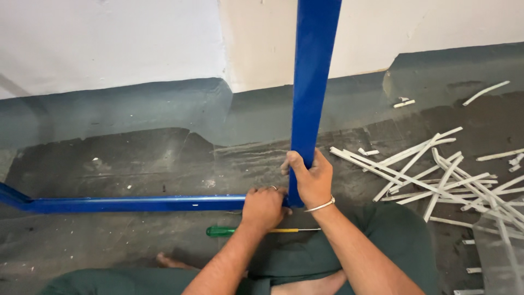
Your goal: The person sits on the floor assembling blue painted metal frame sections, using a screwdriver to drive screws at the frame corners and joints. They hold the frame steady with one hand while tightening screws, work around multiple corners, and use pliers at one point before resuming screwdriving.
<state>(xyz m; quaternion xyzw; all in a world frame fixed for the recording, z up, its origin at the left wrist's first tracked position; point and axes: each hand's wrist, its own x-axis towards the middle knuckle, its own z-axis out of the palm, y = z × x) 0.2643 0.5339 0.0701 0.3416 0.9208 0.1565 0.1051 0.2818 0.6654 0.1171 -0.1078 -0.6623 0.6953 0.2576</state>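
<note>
An upright blue metal bar (311, 76) rises from the floor in the middle of the view. My right hand (310, 177), with a silver bangle at the wrist, is wrapped around its lower part. A second blue bar (125, 204) lies flat on the floor, running left from the foot of the upright one. My left hand (263, 208), wearing a ring, is closed over the end of this flat bar where the two bars meet. The joint itself is hidden under my hands. A screwdriver (234, 231) with a green handle lies on the floor just below my left hand.
A heap of thin white strips (436, 177) is scattered on the dark floor at the right. A clear sheet (499, 246) lies at the lower right. My crossed legs in green trousers (393, 240) fill the bottom. A white wall (109, 38) stands behind.
</note>
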